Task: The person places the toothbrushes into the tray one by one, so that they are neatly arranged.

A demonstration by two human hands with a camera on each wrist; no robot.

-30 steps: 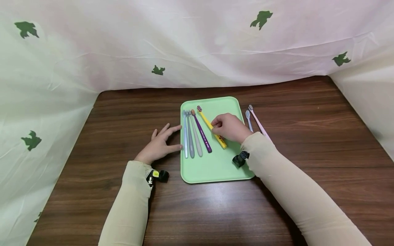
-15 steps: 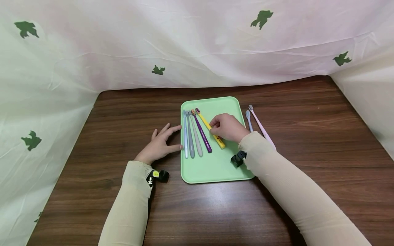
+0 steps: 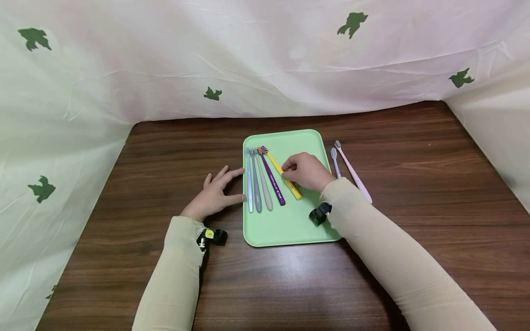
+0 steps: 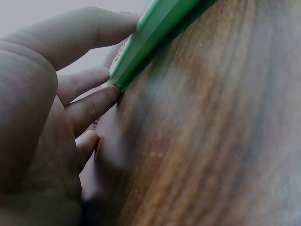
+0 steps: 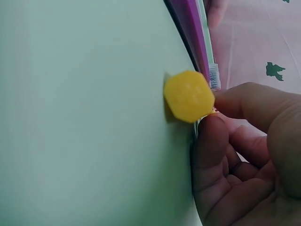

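Observation:
In the head view my right hand (image 3: 308, 171) pinches the yellow toothbrush (image 3: 294, 189) between thumb and fingertips, low over the green tray (image 3: 285, 230). Its handle end (image 5: 189, 97) faces the right wrist camera. Left of it lies the purple toothbrush (image 3: 273, 181), the two heads close together. Further left on the tray are a pale grey toothbrush (image 3: 266, 193), a dark grey toothbrush (image 3: 256, 188) and a light blue toothbrush (image 3: 250, 188), side by side. My left hand (image 3: 214, 195) has its fingers spread, with fingertips touching the tray's left rim (image 4: 150, 40).
Right of the tray, on the brown wooden table (image 3: 414, 184), lie a pink toothbrush (image 3: 354, 172) and a blue toothbrush (image 3: 334, 161), the latter partly hidden by my right arm. A white curtain (image 3: 265, 55) with green bird shapes stands behind the table.
My right hand has shifted the yellow toothbrush slightly left, so its head now sits against or very near the purple one's. The left hand has stayed at the tray's rim.

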